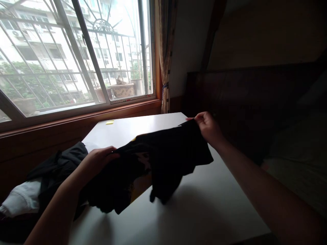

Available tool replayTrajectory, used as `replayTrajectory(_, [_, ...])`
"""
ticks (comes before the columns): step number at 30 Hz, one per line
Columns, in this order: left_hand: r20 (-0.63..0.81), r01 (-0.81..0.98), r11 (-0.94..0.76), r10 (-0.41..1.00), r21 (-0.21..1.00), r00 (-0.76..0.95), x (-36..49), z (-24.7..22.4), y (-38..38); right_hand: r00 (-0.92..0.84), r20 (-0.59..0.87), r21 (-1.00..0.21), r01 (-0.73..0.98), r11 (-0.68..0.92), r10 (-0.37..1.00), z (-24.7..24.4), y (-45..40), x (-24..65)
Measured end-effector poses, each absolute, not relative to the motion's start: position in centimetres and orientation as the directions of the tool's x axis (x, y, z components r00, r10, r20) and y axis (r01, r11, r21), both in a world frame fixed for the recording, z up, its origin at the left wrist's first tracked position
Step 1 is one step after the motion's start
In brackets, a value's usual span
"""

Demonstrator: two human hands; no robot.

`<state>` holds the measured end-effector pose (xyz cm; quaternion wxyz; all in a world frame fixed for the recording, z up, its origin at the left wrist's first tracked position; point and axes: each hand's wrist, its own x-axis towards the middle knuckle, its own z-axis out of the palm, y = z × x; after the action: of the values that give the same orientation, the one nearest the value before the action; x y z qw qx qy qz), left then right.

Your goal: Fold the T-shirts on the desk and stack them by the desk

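At far L, a white garment (pixel 25 197) is lying bunched, w/ a black garment (pixel 57 165) being heaped over and beside it, near the table's L edge. Behind, barred balcony railings and potted plants are being seen thru the sliding window (pixel 89 58).

Next, the L hand (pixel 98 161) is being kept narrow, thumb and fingers closing on the upper L edge of a black printed T-shirt (prob.) (pixel 176 146). The shirt is being held up above the white table (pixel 204 207), btwn both hands, its body sagging in folds and a loose part dangling mid-way; pinkish and yellow print is partly showing. Whether the lower hem is touching the tabletop can't be told. Beyond it, a yellow sticker (pixel 109 122) is being shown near the table's far L corner.

Farther R, a patterned curtain (pixel 166 61) is being gathered by a tie. The R hand (pixel 207 127) is also being held narrow, the shirt's upper R corner being pinched btwn thumb and fingers.

Step in hand, as judged: the shirt is being stretched out and straightened in mid-air. For the next move, even tension is being called for, w/ both grips staying firm and the drooping folds being evened out; otherwise, creases or a twist are being risked.
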<state>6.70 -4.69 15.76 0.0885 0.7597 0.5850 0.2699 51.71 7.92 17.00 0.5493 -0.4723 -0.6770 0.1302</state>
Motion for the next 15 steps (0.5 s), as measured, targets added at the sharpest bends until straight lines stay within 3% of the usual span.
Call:
replayTrajectory(3, [0.338, 0.889, -0.340, 0.912, 0.306, 0.232, 7.2, 14.2, -3.7, -0.061, 0.554, -0.518, 0.755, 0.401, 0.830, 14.5, 9.7, 53.1])
replayTrajectory(7, [0.323, 0.933, -0.321, 0.911, 0.166, 0.256, 8.8, 11.3, -2.6, -0.217, 0.513, -0.301, 0.861, 0.411, 0.831, 11.9, 9.6, 52.2])
replayTrajectory(11, [0.414, 0.922, -0.376, 0.856, 0.087, 0.310, 10.6, 8.0, -2.4, -0.469, 0.524, -0.183, 0.753, 0.632, 0.711, 9.8, 6.1, 49.1])
replayTrajectory(15, [0.389, 0.838, -0.539, 0.791, 0.079, 0.472, 11.7, 6.2, -3.1, -0.766, 0.266, -0.216, 0.545, 0.810, 0.586, 7.1, 1.1, 46.0])
